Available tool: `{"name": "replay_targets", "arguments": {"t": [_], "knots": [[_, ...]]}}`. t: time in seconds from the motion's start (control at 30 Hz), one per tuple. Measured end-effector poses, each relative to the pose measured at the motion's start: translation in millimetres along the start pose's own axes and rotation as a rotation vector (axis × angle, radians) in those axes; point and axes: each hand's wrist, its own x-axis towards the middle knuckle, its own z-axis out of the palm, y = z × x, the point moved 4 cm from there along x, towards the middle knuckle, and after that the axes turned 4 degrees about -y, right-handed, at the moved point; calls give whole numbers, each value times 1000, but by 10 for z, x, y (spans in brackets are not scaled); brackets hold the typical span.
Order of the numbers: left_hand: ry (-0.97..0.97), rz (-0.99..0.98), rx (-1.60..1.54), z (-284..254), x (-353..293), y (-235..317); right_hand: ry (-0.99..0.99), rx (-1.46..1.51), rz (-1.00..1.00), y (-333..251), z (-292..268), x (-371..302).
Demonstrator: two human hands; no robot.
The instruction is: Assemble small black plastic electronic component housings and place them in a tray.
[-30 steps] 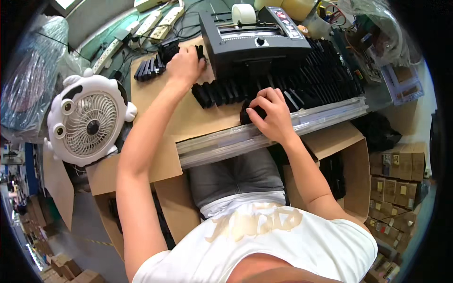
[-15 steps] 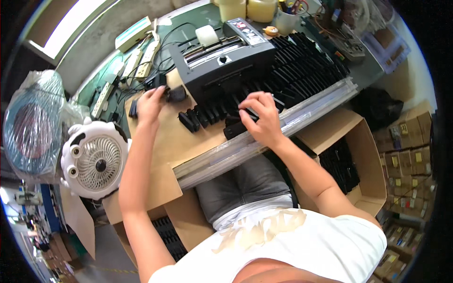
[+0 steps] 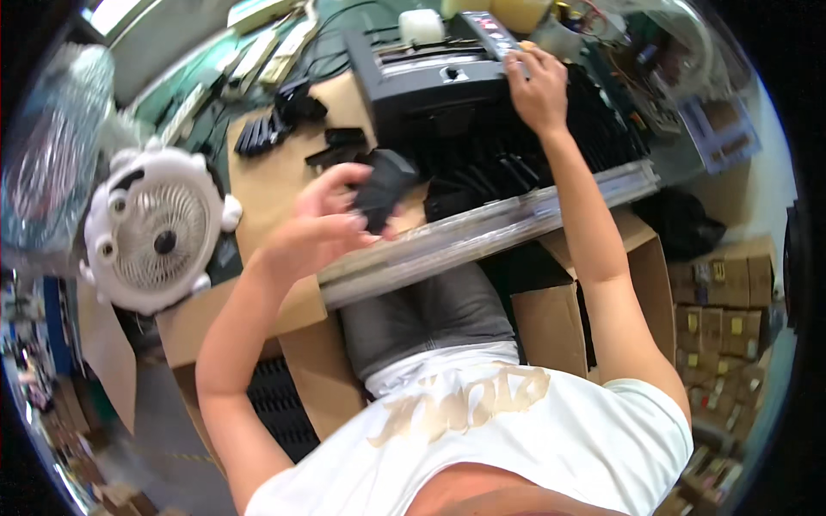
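Observation:
My left hand point(image 3: 323, 215) is closed on a dark black plastic part point(image 3: 387, 185), lifted above the front of the bench. The part is blurred and its exact kind cannot be made out. Up at the right, my right hand point(image 3: 542, 90) has its fingertips at the right end of the control panel point(image 3: 490, 33) on a black tabletop machine point(image 3: 430, 90). Its fingers are stretched out, and I see nothing in them. A white roll point(image 3: 422, 27) sits on top of that machine. More black parts point(image 3: 262, 133) lie in a row on cardboard at the left.
Many thin black pieces point(image 3: 490, 179) fill the bench before and right of the machine. A clear plastic strip point(image 3: 482, 228) edges the bench. A white fan point(image 3: 159, 228) and power strips point(image 3: 288, 52) are left. Open cardboard boxes point(image 3: 551, 331) stand beside my legs.
My left hand has come toward me and right, now with a black part in it. My right hand has moved from the front pieces up to the machine's panel. The view has shifted slightly.

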Motion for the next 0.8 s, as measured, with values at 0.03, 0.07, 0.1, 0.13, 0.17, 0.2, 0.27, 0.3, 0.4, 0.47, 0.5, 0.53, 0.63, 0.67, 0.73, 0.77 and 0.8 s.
{"name": "replay_targets", "arguments": {"t": [0.03, 0.07, 0.1, 0.13, 0.17, 0.2, 0.27, 0.3, 0.4, 0.47, 0.5, 0.53, 0.63, 0.67, 0.73, 0.77, 0.8], "knots": [[-41, -50, -19, 91, 79, -88, -24, 18, -22, 20, 2, -4], [-90, -100, -31, 159, 168, -146, -3, 30, -34, 24, -23, 12], [-76, -87, -43, 124, 257, -231, 19, 40, -44, -6, -20, 15], [-144, -127, -76, 55, 357, -373, 12, 46, -56, -101, -19, -4], [-215, -169, -109, 4, 410, -473, 64, 39, -76, -221, -79, -80], [-215, -161, -116, -36, 459, -505, 118, 28, -94, -318, -166, -180], [-163, -191, -46, -84, 565, -578, 169, 6, -121, -467, -343, -372], [-148, -214, -13, -85, 609, -630, 49, 325, 123, -419, -368, -518], [-176, -220, -14, -114, 563, -730, -149, 810, 624, -434, -266, -718], [-213, -228, -14, -112, 553, -759, -208, 986, 872, -478, -164, -775], [-207, -217, -5, -94, 529, -743, -234, 975, 871, -499, -105, -768], [-199, -205, 4, -79, 515, -722, -261, 965, 869, -503, -77, -766], [-187, -192, -14, -116, 546, -697, -335, 1025, 915, -609, -67, -731], [-180, -200, -41, -129, 549, -702, -379, 1064, 939, -639, -60, -731], [-173, -208, -70, -141, 560, -712, -404, 1114, 973, -636, -34, -704], [-159, -193, -75, -153, 573, -707, -430, 1169, 1008, -633, -4, -695], [-145, -178, -79, -165, 588, -704, -457, 1225, 1043, -638, 23, -692]]}}
